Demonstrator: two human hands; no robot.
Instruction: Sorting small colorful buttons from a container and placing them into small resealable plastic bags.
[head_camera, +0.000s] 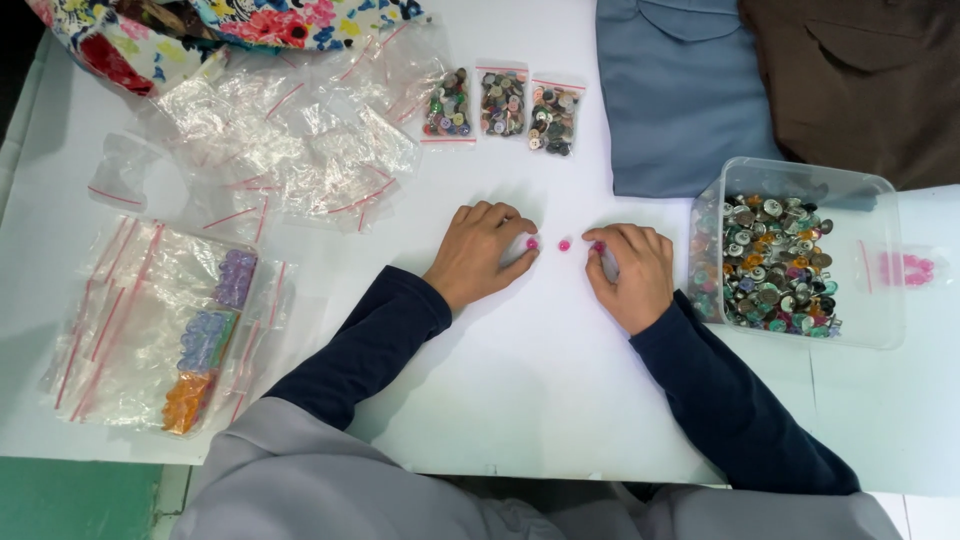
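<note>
My left hand (482, 250) rests on the white table (520, 370), fingers curled, with a small pink button (532, 243) at its fingertips. A second pink button (564, 245) lies loose on the table between my hands. My right hand (628, 272) is curled beside it, pinching a pink button (598, 247) and a small clear plastic bag (608, 262). Both arms wear dark blue sleeves.
A clear plastic tub (880, 260) of mixed buttons stands to the right. Three small bags of buttons (500, 105) lie at the back, a pile of empty zip bags (290, 140) to the left, and bagged purple, blue and orange buttons (205, 340) near left. Folded blue and brown cloth (680, 90) lies at the back right.
</note>
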